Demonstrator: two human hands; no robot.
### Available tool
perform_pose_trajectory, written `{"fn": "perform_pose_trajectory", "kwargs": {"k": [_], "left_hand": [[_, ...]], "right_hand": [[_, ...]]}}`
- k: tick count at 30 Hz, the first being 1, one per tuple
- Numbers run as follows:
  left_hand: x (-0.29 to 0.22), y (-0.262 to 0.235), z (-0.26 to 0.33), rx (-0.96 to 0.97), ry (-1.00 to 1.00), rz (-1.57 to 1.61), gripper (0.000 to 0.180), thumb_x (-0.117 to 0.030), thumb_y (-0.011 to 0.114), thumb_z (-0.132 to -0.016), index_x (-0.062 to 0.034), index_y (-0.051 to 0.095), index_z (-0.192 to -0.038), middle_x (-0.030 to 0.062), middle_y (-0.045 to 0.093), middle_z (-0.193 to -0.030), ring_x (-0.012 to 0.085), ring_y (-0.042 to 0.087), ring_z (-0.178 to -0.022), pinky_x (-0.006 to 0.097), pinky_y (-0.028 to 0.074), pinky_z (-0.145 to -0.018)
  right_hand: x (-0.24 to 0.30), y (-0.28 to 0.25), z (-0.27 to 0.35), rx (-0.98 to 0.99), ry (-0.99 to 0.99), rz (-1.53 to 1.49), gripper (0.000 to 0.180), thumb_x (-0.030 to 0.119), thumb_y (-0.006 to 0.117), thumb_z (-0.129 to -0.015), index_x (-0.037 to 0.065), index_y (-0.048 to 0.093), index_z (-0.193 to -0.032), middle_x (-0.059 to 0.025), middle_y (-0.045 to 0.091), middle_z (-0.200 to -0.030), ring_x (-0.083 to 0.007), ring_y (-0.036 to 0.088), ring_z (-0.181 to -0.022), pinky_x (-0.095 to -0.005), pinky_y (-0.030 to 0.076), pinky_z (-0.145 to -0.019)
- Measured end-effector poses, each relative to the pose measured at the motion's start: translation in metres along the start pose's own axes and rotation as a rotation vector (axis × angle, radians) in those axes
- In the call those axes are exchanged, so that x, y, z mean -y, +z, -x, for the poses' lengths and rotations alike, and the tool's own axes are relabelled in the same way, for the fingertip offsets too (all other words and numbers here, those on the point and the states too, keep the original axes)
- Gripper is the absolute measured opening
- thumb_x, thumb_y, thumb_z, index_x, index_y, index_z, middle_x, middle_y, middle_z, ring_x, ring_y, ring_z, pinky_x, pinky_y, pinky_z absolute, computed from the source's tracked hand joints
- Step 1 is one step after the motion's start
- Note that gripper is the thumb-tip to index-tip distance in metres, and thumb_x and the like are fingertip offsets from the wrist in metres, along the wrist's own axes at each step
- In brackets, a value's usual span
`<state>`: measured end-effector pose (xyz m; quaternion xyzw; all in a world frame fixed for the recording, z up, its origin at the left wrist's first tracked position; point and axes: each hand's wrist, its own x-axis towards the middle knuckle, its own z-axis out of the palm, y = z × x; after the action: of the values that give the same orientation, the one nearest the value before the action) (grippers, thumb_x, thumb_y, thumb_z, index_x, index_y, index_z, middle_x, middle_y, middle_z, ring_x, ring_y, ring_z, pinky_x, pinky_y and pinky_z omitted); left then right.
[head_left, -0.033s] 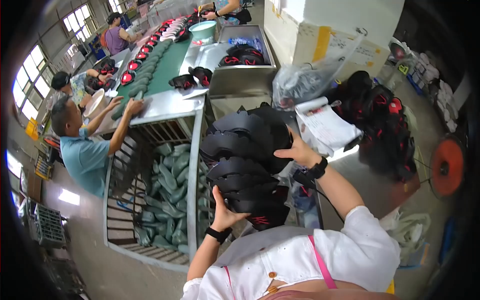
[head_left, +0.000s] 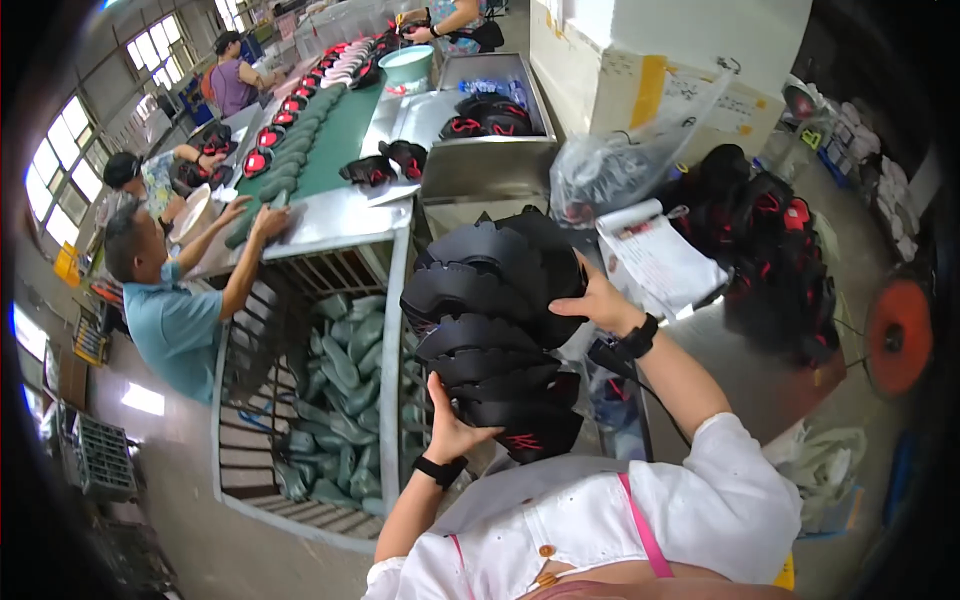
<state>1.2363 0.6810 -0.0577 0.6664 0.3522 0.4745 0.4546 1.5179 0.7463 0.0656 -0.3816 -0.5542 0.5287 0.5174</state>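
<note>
Lying between left fingers [head_left: 437, 395] and right fingers [head_left: 572, 306]; stacked black pieces [head_left: 485, 335].

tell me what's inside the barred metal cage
The barred metal cage holds a heap of green foot-shaped forms. The top ones cover whatever lies beneath; the black stack partly hides the right side.

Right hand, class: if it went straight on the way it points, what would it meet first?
The black stack: the right hand touches it, thumb against its side. What would come beyond is unclear in depth.
</note>
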Motion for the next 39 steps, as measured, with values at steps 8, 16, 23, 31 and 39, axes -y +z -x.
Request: {"fn": "perform_pose_trajectory", "kwargs": {"k": [8,16,23,31,39], "left_hand": [[0.012,-0.046,-0.279,-0.026,0.103,0.019,0.135,-0.005,0.083,-0.047,-0.0113,-0.017,-0.136,0.0161,0.023,-0.135,0.0276,0.033,-0.12,0.04,0.033,-0.098],[0.022,-0.12,-0.526,-0.1,0.359,-0.015,0.129,0.011,0.074,-0.054,-0.0133,-0.023,-0.135,0.0162,0.016,-0.139,0.0251,0.035,-0.12,0.035,0.042,-0.091],[0.092,-0.127,-0.645,-0.057,0.362,-0.045,0.131,0.007,0.08,-0.047,-0.01,-0.014,-0.138,0.0177,0.003,-0.145,0.0265,0.02,-0.13,0.035,0.031,-0.101],[0.252,-0.117,-0.677,0.354,-0.349,-0.662,0.096,-0.02,0.076,-0.06,-0.0052,0.019,-0.136,0.0225,0.033,-0.133,0.0358,0.05,-0.106,0.04,0.047,-0.082],[0.188,-0.159,-0.678,-0.313,0.1,-0.643,0.035,-0.007,0.066,-0.068,-0.0058,0.055,-0.101,0.0122,0.056,-0.102,0.0274,0.055,-0.084,0.035,0.046,-0.069]], "right_hand": [[0.027,-0.057,-0.243,-0.195,-0.455,0.335,0.076,0.012,0.076,-0.064,0.002,0.035,-0.127,-0.0116,0.047,-0.121,-0.0186,0.043,-0.112,-0.0304,0.032,-0.097],[0.087,-0.089,-0.427,-0.13,-0.817,0.311,0.078,0.014,0.078,-0.062,0.003,0.034,-0.125,-0.01,0.046,-0.118,-0.017,0.044,-0.11,-0.03,0.033,-0.096],[0.038,-0.129,-0.562,-0.182,-0.665,0.393,0.077,0.014,0.077,-0.063,0.002,0.033,-0.125,-0.0117,0.046,-0.119,-0.0182,0.044,-0.111,-0.0302,0.033,-0.096],[-0.118,-0.192,-0.701,0.024,-0.017,0.827,0.074,0.015,0.073,-0.062,-0.002,0.036,-0.124,-0.0176,0.05,-0.118,-0.0247,0.046,-0.113,-0.032,0.034,-0.096],[-0.189,-0.244,-0.77,-0.158,0.441,1.308,0.055,0.008,0.054,-0.071,0.007,0.039,-0.124,-0.0233,0.061,-0.083,-0.0367,0.061,-0.082,-0.0425,0.047,-0.076]]}}
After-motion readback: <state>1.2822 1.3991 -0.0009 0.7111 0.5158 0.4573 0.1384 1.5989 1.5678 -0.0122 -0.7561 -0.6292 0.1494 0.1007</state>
